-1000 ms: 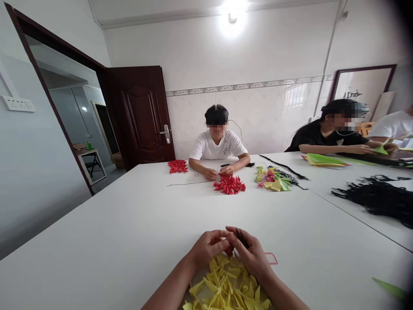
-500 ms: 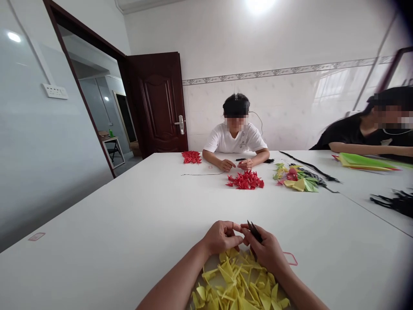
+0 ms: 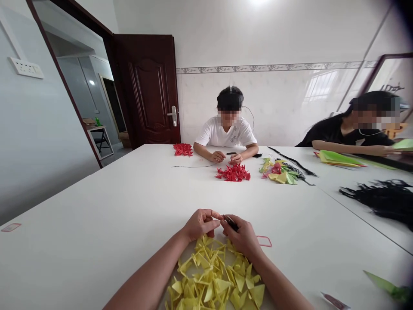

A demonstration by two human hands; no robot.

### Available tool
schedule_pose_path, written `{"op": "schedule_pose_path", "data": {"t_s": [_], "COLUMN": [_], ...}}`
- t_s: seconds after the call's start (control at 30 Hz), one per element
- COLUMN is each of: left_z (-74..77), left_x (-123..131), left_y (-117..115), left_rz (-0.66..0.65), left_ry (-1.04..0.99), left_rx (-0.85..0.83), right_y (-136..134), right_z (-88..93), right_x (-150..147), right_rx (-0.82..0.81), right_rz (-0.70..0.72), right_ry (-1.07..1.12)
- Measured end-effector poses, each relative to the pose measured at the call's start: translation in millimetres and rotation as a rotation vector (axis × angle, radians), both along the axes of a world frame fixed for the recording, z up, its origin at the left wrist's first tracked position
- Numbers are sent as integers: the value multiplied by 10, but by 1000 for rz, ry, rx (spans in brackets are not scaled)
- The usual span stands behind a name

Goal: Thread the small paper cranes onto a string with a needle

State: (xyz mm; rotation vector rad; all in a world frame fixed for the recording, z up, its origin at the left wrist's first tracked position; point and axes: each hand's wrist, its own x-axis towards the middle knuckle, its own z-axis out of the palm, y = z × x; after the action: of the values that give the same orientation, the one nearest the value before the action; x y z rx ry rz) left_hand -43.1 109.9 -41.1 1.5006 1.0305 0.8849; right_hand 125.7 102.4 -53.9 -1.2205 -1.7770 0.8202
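Note:
My left hand [image 3: 200,224] is closed above the far edge of a heap of yellow folded-paper cranes [image 3: 211,273]. Its thumb and fingers are bent together, and whatever they may pinch is too small to make out. Fingertip to fingertip with it, my right hand [image 3: 242,236] is wrapped around a dark tool with two slim points [image 3: 231,222]. The tool's tips aim up and left, towards my left fingertips; its other end is hidden in the palm. Both forearms frame the cranes on the white table [image 3: 106,215].
Across the table a person in a white shirt [image 3: 226,129] works behind red paper cranes [image 3: 234,172]. Mixed-colour folded paper [image 3: 280,172], black cords [image 3: 383,198] and green sheets [image 3: 338,158] lie to the right, near a person in black [image 3: 335,129]. A green paper piece [image 3: 382,282] is at the lower right.
The view has swung right and slightly down, so everything shifts left in the picture. My hands stay together above the cranes, and the tool's points now look closer together.

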Motion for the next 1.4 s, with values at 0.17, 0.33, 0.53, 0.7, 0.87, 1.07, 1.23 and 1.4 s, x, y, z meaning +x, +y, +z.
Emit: {"op": "schedule_pose_path", "data": {"t_s": [0.17,0.33,0.53,0.7,0.87,1.07,1.23,1.4], "left_z": [24,7,29,79,87,87,85,108], "left_x": [-1,5,17,29,27,10,12,37], "left_y": [3,51,72,51,53,75,87,77], "left_rz": [-22,-33,-28,-25,-25,-113,-154,-193], "left_ry": [-16,-12,18,39,47,49,46,107], "left_rx": [4,12,32,43,39,-4,-44,-42], "right_y": [-3,0,29,39,28,10,47,110], "right_z": [-8,-1,-23,-44,-23,10,14,-8], "right_x": [10,38,60,66,72,60,97,166], "right_rx": [4,-3,-39,-65,-75,-81,-154,-227], "right_rz": [4,4,9,13,11,-12,-124,-218], "right_ry": [-22,-25,-24,-17,4,106,313,500]}}
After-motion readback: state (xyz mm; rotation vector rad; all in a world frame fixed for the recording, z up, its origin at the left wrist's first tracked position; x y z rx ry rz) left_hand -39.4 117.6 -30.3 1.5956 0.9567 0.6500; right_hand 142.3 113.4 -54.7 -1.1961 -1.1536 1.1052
